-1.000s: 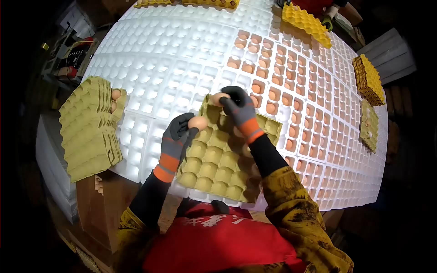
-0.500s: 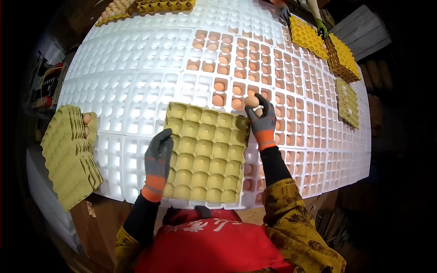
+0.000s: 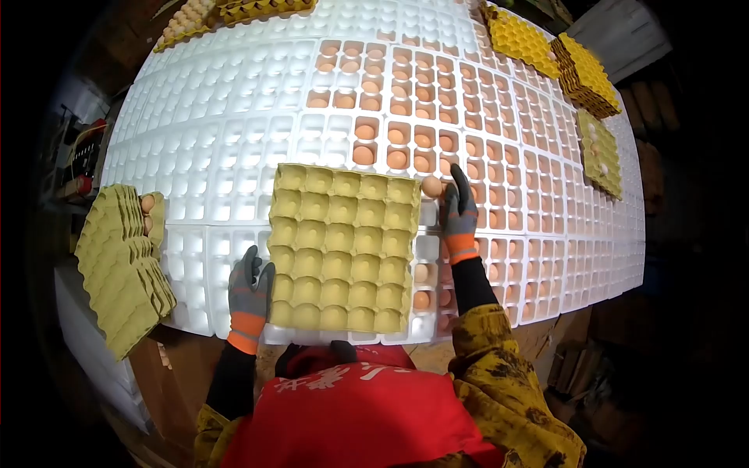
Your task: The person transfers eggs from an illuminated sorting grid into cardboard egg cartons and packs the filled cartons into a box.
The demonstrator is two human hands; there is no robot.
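An unfilled yellow-green pulp egg tray (image 3: 343,249) lies in front of me on top of white foam trays. My left hand (image 3: 252,290), in a grey and orange glove, is at its lower left edge with the fingers apart, holding nothing. Past the tray's upper right corner is my right hand (image 3: 460,209), gloved alike, its fingers stretched forward and apart. A brown egg (image 3: 431,186) sits just left of its thumb, at the foam cells beside the tray; whether the thumb touches it I cannot tell. More brown eggs (image 3: 396,160) fill cells just beyond.
White foam trays (image 3: 175,187) cover the table, with eggs in many cells at centre and right. Stacked pulp trays (image 3: 125,265) stand at the left with two eggs beside them. Yellow trays (image 3: 589,74) and a pulp tray with a few eggs (image 3: 599,156) are at the right.
My right hand has let its fingers off the egg, which is now slightly lower. My left hand has slid down and left along the tray. Another person's gloved hands have left view at top right.
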